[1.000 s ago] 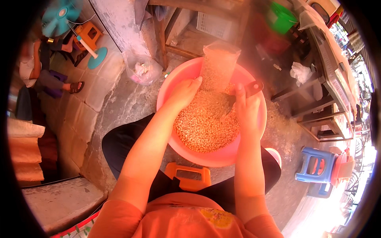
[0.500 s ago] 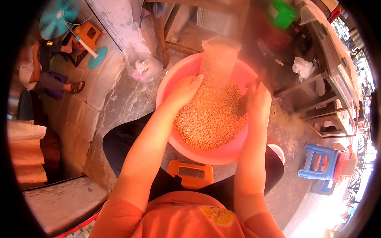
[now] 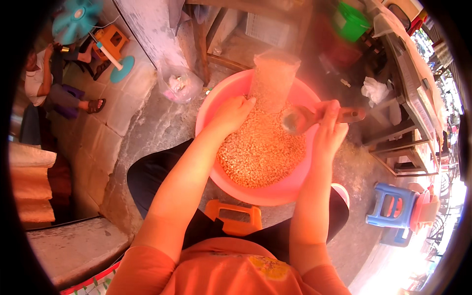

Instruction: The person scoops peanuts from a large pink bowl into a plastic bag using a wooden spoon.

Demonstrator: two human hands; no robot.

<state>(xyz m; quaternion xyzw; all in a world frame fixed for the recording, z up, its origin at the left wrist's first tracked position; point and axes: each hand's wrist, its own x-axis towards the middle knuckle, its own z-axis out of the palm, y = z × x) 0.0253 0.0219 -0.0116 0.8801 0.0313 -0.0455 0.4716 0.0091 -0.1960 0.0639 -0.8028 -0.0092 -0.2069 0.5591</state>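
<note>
A pink basin [image 3: 270,197] full of small pale-yellow kernels [image 3: 260,162] sits before me. Toward its far side a clear plastic bag [image 3: 273,78], filled with the same kind of kernels, stands upright among them. My left hand [image 3: 233,115] is closed at the bag's lower left side, thumb against it; its other fingertips are partly hidden. My right hand [image 3: 330,125] grips a scoop [image 3: 299,119] by its handle, which sticks out to the right past the fingers. The scoop's round bowl tilts over the kernels just right of the bag and looks to have little in it.
An orange stool [image 3: 236,217] stands between my legs. A tied clear bag [image 3: 179,86] lies left of the basin. Wooden racks [image 3: 408,118] and a blue stool [image 3: 392,206] are at right. A seated person [image 3: 44,81] and a teal fan [image 3: 78,19] are far left.
My right hand has lifted and turned, raising the scoop from the kernels at the basin's right side so its bowl shows. My left hand stays by the bag.
</note>
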